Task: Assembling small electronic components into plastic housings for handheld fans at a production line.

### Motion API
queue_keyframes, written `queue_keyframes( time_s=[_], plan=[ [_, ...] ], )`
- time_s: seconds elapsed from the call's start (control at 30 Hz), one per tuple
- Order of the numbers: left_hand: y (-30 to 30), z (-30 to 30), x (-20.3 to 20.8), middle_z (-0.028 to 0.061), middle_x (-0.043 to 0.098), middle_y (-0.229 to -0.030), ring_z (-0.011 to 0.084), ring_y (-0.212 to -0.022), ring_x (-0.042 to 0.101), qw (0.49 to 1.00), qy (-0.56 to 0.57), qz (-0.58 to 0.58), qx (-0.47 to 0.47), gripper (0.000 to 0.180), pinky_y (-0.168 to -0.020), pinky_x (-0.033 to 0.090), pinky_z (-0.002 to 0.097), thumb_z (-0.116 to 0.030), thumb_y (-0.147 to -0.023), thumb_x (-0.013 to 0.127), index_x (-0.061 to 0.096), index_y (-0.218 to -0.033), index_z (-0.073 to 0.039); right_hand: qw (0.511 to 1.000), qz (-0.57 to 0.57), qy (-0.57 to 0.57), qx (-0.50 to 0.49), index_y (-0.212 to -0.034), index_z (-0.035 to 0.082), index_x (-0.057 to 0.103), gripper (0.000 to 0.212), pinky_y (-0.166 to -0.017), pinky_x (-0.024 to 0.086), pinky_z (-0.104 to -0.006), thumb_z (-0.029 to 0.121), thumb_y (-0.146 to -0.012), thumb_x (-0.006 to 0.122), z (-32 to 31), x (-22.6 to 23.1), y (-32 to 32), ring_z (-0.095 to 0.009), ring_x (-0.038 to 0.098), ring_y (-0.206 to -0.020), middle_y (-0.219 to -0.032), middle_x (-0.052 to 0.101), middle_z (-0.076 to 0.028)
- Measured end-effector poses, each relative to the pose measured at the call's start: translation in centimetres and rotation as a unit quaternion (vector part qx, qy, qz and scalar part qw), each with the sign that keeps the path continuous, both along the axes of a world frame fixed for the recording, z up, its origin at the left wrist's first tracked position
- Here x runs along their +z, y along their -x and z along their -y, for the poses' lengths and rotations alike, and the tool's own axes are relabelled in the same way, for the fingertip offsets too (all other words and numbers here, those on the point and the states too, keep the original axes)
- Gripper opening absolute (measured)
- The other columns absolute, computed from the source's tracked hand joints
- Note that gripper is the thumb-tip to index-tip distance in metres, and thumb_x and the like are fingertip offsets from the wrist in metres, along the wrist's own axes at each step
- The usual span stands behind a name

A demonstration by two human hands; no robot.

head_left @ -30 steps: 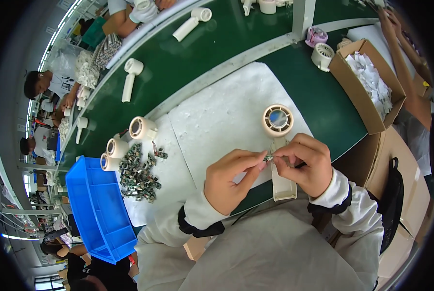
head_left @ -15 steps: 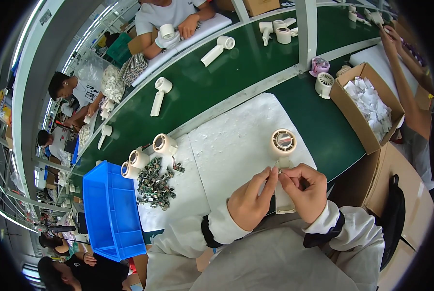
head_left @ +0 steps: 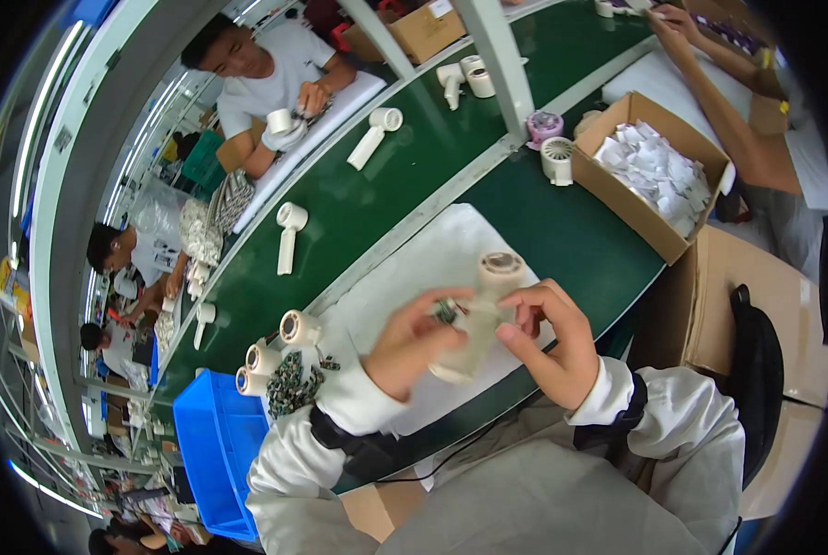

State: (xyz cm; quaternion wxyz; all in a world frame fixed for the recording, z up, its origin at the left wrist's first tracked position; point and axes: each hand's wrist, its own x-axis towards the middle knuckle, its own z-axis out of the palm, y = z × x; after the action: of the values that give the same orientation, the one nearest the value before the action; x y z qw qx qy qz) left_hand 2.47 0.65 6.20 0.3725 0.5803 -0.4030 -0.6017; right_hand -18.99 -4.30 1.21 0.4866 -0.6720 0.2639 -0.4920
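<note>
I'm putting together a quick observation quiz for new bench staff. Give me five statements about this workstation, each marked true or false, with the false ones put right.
1. A small circuit board shows at the left hand's fingers. True, though blur hides the exact grip.
2. The right hand is clenched in a fist. False: the right hand has its thumb and fingers parted.
3. The blue bin is to the left of the pile of circuit boards. True.
4. The box of white slips is on the person's left. False: the cardboard box is on the right.
5. Three cream fan heads are beside the pile. True.
</note>
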Motion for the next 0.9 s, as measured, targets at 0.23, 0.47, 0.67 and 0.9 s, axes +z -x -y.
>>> queue_keyframes(
  time_s=[0.23, 0.47, 0.67, 0.9],
  plan=[
    [-9.1, 17.3, -1.2, 0.0168, 0.063, -0.126, 0.0291, -0.108, 0.068, 0.983, 0.095, 0.111, 0.107, 0.051, -0.093, 0.058, 0.0436, -0.013, -0.097, 0.064, 0.046, -0.144, -0.002, 0.997, -0.021, 0.060, 0.040, -0.112, 0.006, 0.065, 0.021, -0.072, 0.048, -0.0322, 0.016, -0.094, 0.070, 0.5, -0.2, 0.4, -0.020, 0.056, -0.078, -0.089, 0.056, -0.007],
    [-13.8, 28.0, -8.0, 0.0115, 0.058, -0.141, 0.0197, -0.117, 0.061, 0.948, 0.169, 0.266, 0.049, 0.067, -0.091, 0.053, 0.0375, -0.021, -0.098, 0.071, 0.037, -0.154, -0.011, 0.957, -0.122, 0.232, 0.124, -0.108, 0.006, 0.062, 0.031, -0.078, 0.051, -0.0362, 0.036, -0.099, 0.063, 0.2, -3.3, -0.1, -0.024, 0.060, -0.087, -0.095, 0.059, -0.007],
    [-21.8, 34.7, -9.1, 0.0198, 0.071, -0.117, 0.0345, -0.106, 0.069, 0.705, 0.333, 0.611, 0.136, 0.055, -0.095, 0.052, 0.0412, -0.023, -0.086, 0.078, 0.060, -0.135, -0.005, 0.931, -0.207, 0.257, 0.158, -0.098, 0.006, 0.063, 0.028, -0.082, 0.050, -0.0343, 0.034, -0.095, 0.066, 0.6, -3.8, 0.3, -0.023, 0.059, -0.093, -0.095, 0.060, -0.006],
    [-23.6, 35.6, -9.5, 0.0233, 0.073, -0.105, 0.0422, -0.099, 0.070, 0.630, 0.134, 0.754, 0.131, 0.049, -0.091, 0.055, 0.0495, -0.028, -0.083, 0.077, 0.063, -0.123, -0.003, 0.932, -0.233, 0.249, 0.122, -0.096, 0.007, 0.064, 0.024, -0.083, 0.048, -0.0324, 0.030, -0.092, 0.068, 2.5, -3.9, 0.1, -0.020, 0.059, -0.093, -0.091, 0.061, -0.004]
  ],
)
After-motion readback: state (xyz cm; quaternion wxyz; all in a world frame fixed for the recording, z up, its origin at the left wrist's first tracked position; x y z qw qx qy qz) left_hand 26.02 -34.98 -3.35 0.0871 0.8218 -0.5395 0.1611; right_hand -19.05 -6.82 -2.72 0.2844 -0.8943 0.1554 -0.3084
